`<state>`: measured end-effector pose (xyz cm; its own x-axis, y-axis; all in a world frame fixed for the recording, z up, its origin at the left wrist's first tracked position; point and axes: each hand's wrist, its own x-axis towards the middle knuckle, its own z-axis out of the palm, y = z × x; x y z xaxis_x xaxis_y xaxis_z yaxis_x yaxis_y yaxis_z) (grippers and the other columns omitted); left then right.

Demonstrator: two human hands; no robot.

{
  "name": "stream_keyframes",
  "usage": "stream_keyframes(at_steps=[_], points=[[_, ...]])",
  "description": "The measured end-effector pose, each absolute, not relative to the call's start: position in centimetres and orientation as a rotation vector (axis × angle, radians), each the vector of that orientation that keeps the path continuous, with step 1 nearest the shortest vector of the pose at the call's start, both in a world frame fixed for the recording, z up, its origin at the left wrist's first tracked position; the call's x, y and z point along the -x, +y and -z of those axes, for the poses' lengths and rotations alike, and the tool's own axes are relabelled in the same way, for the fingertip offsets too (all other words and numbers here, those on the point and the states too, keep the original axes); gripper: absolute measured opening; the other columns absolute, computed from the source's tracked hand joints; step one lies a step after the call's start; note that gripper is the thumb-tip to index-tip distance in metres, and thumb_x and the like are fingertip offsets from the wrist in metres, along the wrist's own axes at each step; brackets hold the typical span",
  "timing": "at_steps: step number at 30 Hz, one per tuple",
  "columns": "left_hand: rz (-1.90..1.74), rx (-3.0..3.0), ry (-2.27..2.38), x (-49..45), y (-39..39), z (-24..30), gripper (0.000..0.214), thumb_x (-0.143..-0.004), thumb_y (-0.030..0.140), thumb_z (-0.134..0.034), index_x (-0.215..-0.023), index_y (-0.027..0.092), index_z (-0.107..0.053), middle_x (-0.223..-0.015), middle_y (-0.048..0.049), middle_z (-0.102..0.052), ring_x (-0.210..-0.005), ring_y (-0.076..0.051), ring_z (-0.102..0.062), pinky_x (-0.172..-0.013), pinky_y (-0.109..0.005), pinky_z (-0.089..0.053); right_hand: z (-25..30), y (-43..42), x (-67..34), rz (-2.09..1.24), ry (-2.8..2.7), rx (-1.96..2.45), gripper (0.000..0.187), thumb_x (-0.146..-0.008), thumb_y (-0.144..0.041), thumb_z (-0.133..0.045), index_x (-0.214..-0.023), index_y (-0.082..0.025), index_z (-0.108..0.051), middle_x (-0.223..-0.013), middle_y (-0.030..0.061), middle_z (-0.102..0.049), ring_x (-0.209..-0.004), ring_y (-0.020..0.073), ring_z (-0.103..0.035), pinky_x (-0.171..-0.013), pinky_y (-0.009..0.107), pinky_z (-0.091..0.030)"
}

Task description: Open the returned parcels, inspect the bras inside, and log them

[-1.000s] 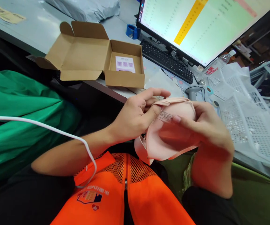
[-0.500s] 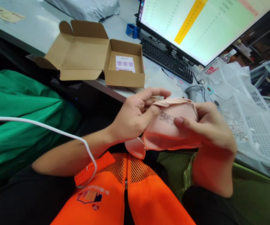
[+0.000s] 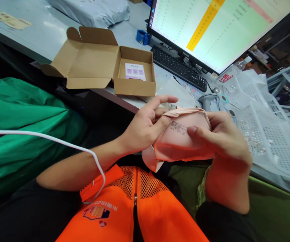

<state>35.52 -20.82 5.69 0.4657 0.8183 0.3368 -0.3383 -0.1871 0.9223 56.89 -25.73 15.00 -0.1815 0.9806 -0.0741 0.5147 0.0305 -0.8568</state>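
Observation:
Both hands hold a pale pink bra (image 3: 177, 143) above my lap. My left hand (image 3: 148, 126) pinches its folded upper edge between thumb and fingers, with the index finger stretched out past the fabric. My right hand (image 3: 222, 137) grips the other side, its thumb lying on the inner face beside small dark printed text and its fingers hidden behind. A smaller part of the same garment hangs below my left hand. Beyond the hands, on the desk edge, an open brown cardboard box (image 3: 134, 90) contains a white and purple card (image 3: 135, 71).
Behind the box are a grey plastic parcel (image 3: 91, 13) and a blue tape roll (image 3: 142, 37). A keyboard (image 3: 177, 65), monitor (image 3: 222, 30) and scanner (image 3: 208, 98) stand farther right. White perforated baskets (image 3: 273, 134) flank my right hand. A white cable (image 3: 46, 139) crosses my left arm.
The hanging part of the bra has swung slightly to the right. Both hands keep their grip with hardly any movement, and the view has shifted a little.

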Motion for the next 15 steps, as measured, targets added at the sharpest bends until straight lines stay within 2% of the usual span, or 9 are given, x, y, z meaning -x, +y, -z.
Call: stream_keyframes(at_steps=[4,6,8,11,13,15], points=[[-1.017,-1.393,0.376,-35.5,-20.9,-4.4,0.054,-0.099,0.048,-0.075,-0.143,0.021,-0.056,-0.104,-0.0068,-0.077,-0.092,-0.021,-0.076,-0.076,-0.027,-0.060,-15.1,-25.6,-57.0,-0.979,-1.811,1.503,0.025,-0.089,-0.043,-0.083,-0.086,-0.019,-0.079,-0.072,0.0003,-0.068,-0.061,0.0154,-0.056,-0.052,0.026,-0.043],[-0.981,-1.505,0.407,-35.5,-20.8,-3.7,0.050,-0.094,0.044,-0.081,-0.133,0.018,-0.062,-0.104,-0.0065,-0.077,-0.089,-0.019,-0.075,-0.076,-0.026,-0.060,-15.2,-25.6,-57.0,-0.864,-1.895,1.493,0.019,-0.092,-0.038,-0.078,-0.089,-0.019,-0.081,-0.074,-0.0003,-0.070,-0.062,0.0157,-0.059,-0.053,0.025,-0.044],[-1.031,-1.695,0.540,-35.5,-20.6,-2.9,0.035,-0.091,0.037,-0.083,-0.115,0.018,-0.068,-0.090,-0.0014,-0.074,-0.076,-0.015,-0.069,-0.069,-0.024,-0.055,-15.0,-25.6,-56.9,-0.677,-2.000,1.490,0.014,-0.094,-0.031,-0.073,-0.092,-0.020,-0.082,-0.073,-0.0015,-0.070,-0.062,0.0149,-0.060,-0.054,0.025,-0.044],[-1.410,-1.947,0.770,-35.7,-20.1,-2.0,0.010,-0.094,0.019,-0.074,-0.097,0.020,-0.064,-0.079,0.0036,-0.067,-0.065,-0.010,-0.060,-0.063,-0.022,-0.049,-13.9,-25.5,-56.8,-0.227,-2.116,1.451,0.021,-0.096,-0.019,-0.063,-0.101,-0.023,-0.083,-0.078,-0.0012,-0.073,-0.065,0.0140,-0.062,-0.060,0.025,-0.046],[-1.711,-2.048,0.790,-35.8,-19.7,-1.7,0.014,-0.093,0.008,-0.066,-0.097,0.020,-0.062,-0.087,0.0015,-0.069,-0.075,-0.012,-0.065,-0.068,-0.022,-0.051,-12.9,-25.3,-56.8,0.121,-2.138,1.373,0.028,-0.096,-0.015,-0.060,-0.109,-0.024,-0.082,-0.087,0.0014,-0.075,-0.073,0.0158,-0.067,-0.067,0.027,-0.049],[-1.857,-2.120,0.733,-35.8,-19.7,-1.8,0.022,-0.092,0.003,-0.063,-0.104,0.021,-0.062,-0.098,-0.0020,-0.071,-0.089,-0.015,-0.069,-0.075,-0.024,-0.055,-11.8,-25.0,-57.0,0.411,-2.106,1.304,0.032,-0.095,-0.014,-0.060,-0.117,-0.025,-0.081,-0.094,0.0041,-0.076,-0.081,0.0183,-0.070,-0.072,0.029,-0.052]])
